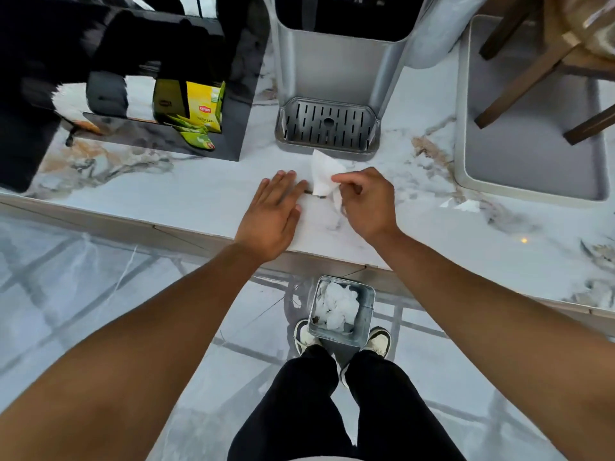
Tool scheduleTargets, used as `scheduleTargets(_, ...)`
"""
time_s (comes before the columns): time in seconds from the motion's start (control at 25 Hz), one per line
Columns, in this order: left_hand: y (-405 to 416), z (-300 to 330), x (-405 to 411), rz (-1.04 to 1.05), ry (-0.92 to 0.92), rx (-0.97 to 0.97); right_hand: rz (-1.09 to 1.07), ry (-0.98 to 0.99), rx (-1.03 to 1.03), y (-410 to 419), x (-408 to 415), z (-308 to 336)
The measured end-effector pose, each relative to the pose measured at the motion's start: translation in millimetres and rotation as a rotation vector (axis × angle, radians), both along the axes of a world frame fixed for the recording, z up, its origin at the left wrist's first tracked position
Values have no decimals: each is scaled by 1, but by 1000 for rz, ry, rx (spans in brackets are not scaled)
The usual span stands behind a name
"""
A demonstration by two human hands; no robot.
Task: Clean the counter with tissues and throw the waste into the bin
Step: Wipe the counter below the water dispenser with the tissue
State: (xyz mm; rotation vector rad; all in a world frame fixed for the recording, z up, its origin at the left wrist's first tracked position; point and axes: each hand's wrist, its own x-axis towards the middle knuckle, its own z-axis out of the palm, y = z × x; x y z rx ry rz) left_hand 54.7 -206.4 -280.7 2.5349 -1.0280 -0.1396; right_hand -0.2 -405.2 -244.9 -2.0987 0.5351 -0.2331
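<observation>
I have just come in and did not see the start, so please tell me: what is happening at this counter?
A person is cleaning the marble counter. The right hand pinches a white tissue over a small dark bit of dirt in front of the water dispenser. The left hand lies flat and open beside it. On the floor between the person's shoes, a small metal bin already holds crumpled tissues. This tissue is not yet thrown away.

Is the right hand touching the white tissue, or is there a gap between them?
Touching. The head view shows the right hand pinching the white tissue between its fingertips, just above the counter, with no gap.
</observation>
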Motion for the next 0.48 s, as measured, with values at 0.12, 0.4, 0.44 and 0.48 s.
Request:
scheduleTargets(0.12, 22, -2, -12, 38, -62, -7, 47, -19, -114, 30, 42, -9)
scheduleTargets(0.4, 45, -5, -30, 45, -89, -4, 431, -23, -162, 51, 55, -21)
scheduleTargets(0.44, 44, -4, -32, 51, -74, -13, 459, -25, -152, 45, 44, -20)
scheduleTargets(0.48, 42, -4, -34, 60, -67, -18, 480, -21, -142, 39, 31, -19)
